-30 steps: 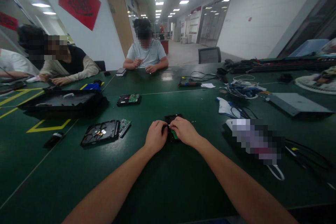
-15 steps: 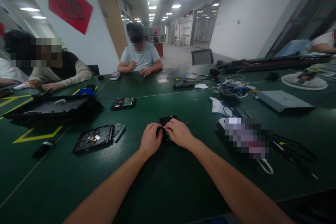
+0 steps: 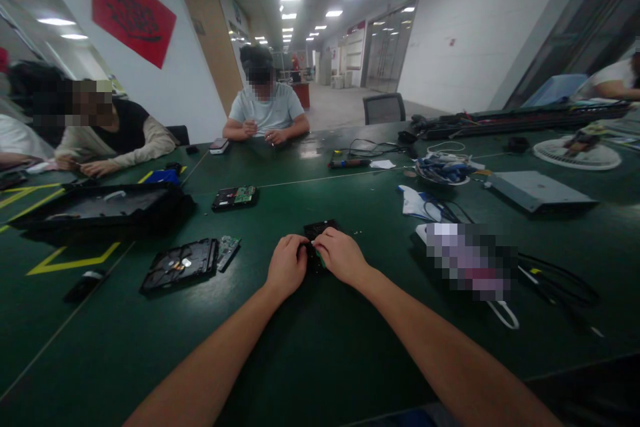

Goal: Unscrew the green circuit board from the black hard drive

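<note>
In front of me on the green table lies a dark hard drive (image 3: pixel 320 227) with part of a green circuit board showing, much of it covered by my hands. Curled at its left side, my left hand (image 3: pixel 289 263) grips the drive, its fingertips partly hidden. From the right, my right hand (image 3: pixel 343 255) reaches over the drive with thumb and fingers pinched together. Something small and pale shows at those fingertips, too small to name. To the left sits another hard drive (image 3: pixel 180 263) with a loose circuit board (image 3: pixel 229 253) against its right edge.
Farther back is a third hard drive (image 3: pixel 235 197). A black tray-like casing (image 3: pixel 100 207) stands left. On the right are a partly blurred object (image 3: pixel 470 263), black cables (image 3: pixel 565 280), a glove (image 3: pixel 417 203) and a grey metal box (image 3: pixel 543 190). A co-worker (image 3: pixel 267 110) sits opposite.
Both hands stay at the hard drive with almost the same grip. The whole view shifts slightly; nothing on the table has visibly moved.
</note>
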The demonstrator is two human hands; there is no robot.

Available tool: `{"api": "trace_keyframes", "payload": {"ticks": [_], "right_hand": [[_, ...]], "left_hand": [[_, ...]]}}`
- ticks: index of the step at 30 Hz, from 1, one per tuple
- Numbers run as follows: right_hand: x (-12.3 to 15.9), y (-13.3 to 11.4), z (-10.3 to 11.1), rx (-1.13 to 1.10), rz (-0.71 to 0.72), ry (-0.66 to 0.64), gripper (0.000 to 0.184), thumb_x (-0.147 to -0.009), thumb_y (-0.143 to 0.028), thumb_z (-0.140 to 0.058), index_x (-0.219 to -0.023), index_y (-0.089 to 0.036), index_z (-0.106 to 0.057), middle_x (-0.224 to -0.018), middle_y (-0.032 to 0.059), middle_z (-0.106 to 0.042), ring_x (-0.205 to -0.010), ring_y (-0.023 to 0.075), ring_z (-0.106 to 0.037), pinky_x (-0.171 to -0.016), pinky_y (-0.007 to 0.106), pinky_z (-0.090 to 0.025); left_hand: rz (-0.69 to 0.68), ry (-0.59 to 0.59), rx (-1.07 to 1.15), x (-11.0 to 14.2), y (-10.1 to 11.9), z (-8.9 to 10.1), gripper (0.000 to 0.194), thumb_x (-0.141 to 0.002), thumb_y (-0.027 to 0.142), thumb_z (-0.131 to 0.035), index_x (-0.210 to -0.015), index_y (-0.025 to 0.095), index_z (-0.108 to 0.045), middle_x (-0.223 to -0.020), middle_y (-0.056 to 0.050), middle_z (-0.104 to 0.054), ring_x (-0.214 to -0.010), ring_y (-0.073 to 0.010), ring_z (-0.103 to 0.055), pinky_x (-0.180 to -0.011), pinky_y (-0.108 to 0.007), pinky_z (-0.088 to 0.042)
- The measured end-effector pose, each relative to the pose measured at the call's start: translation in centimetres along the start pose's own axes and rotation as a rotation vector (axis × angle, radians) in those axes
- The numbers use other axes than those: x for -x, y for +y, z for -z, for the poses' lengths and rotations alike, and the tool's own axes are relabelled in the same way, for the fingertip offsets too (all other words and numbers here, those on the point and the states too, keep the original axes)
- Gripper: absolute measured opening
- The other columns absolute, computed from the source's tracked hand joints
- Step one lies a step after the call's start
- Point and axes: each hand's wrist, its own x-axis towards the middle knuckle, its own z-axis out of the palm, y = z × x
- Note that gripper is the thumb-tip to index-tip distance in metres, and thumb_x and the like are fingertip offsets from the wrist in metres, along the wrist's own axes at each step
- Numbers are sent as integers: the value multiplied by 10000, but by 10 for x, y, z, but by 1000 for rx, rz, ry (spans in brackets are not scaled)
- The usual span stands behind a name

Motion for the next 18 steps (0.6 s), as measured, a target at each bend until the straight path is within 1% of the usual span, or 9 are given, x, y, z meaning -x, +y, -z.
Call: {"api": "trace_keyframes", "payload": {"ticks": [4,7,11,14,18], "right_hand": [[1,0,3,-37,-14,-2,258,-1009,-185,-515,-1114,-186,-751,-1130,88,-709,-996,196,-670,-882,313,-515],[2,0,6,-59,-41,-1,299,-1021,-167,-465,-1137,-182,-740,-1143,93,-711,-1004,200,-671,-870,317,-518],[2,0,7,-76,-64,3,278,-1013,-150,-461,-1086,-156,-730,-1122,104,-705,-995,210,-660,-873,328,-514],[2,2,7,-121,-69,42,230,-983,-126,-498,-1061,-159,-713,-1102,96,-700,-991,202,-651,-890,323,-508],[2,5,6,-153,-57,85,202,-949,-99,-518,-1021,-160,-696,-1068,91,-698,-979,200,-645,-894,322,-497]], "left_hand": [[1,3,-1,0,-1,-1,229,-923,63,-507,-1036,180,-667,-1068,-95,-711,-1033,-254,-638,-952,-435,-535],[6,9,10,0,-1,-1,238,-923,58,-497,-1033,181,-669,-1067,-94,-708,-1037,-252,-639,-955,-432,-539],[0,17,31,1,1,0,246,-921,55,-492,-1022,184,-675,-1063,-95,-706,-1036,-250,-638,-961,-434,-544],[-36,37,51,2,3,1,279,-916,46,-486,-1021,203,-692,-1075,-86,-699,-1043,-240,-636,-957,-421,-552],[-133,25,45,3,6,2,322,-901,27,-487,-1007,214,-726,-1129,-93,-689,-1091,-245,-628,-969,-428,-556]]}}
